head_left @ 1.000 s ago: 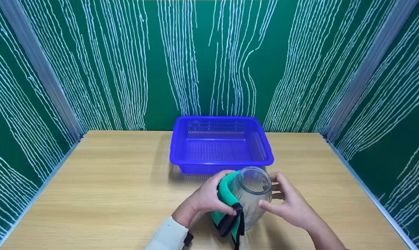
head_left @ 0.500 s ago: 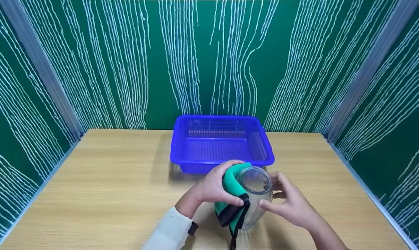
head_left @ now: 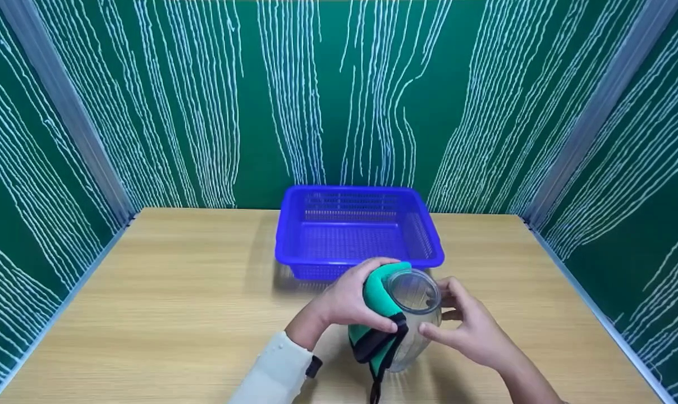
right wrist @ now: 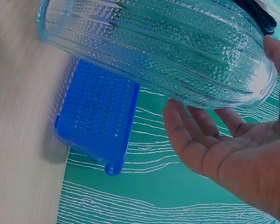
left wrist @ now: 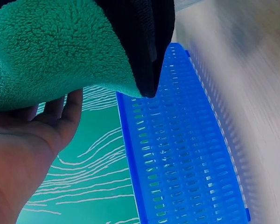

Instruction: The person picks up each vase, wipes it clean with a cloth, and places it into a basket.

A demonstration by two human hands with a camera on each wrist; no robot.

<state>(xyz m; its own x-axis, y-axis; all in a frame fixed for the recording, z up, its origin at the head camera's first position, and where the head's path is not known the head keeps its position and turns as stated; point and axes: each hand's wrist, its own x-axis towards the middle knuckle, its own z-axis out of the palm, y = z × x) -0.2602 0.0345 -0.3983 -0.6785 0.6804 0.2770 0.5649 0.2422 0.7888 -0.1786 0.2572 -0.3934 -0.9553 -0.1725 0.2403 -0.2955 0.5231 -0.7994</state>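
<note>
A clear ribbed glass vase (head_left: 415, 325) stands upright near the table's front, its round mouth facing up. My right hand (head_left: 473, 331) holds its right side, thumb in front and fingers behind; in the right wrist view, fingertips (right wrist: 175, 105) meet the textured glass (right wrist: 177, 51) near its mouth. On the other side, my left hand (head_left: 350, 300) grips a green cleaning cloth (head_left: 379, 292) with black trim and lays it against the vase. The cloth's fluffy face (left wrist: 60, 51) shows in the left wrist view. A black strap hangs from its lower end.
A blue perforated plastic basket (head_left: 358, 264) sits behind the vase, close to the left hand. Green walls (head_left: 350, 101) with white wavy lines enclose the wooden table (head_left: 193, 292) at the back and sides.
My left hand has slid the cloth upward and slightly right along the vase, bringing its top edge up to the mouth. The right hand and vase have stayed nearly still.
</note>
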